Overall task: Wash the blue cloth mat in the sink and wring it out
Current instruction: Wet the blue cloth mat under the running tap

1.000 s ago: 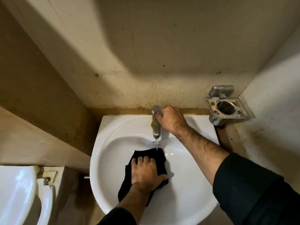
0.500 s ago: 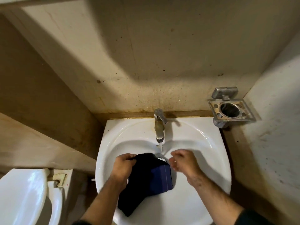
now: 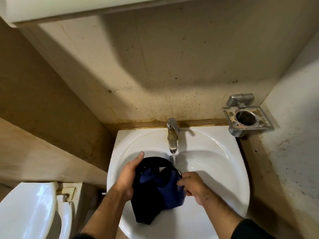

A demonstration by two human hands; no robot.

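My left hand [image 3: 128, 178] grips the left side of the blue cloth mat [image 3: 156, 185] and my right hand [image 3: 193, 186] pinches its right edge, holding it bunched over the middle of the sink [image 3: 224, 163], just left of the stream from the tap [image 3: 172, 135]. I judge the stream mostly misses the cloth, so it may soak unevenly. The tail droops toward the front rim; lifting it there to wring could drip water over the edge.
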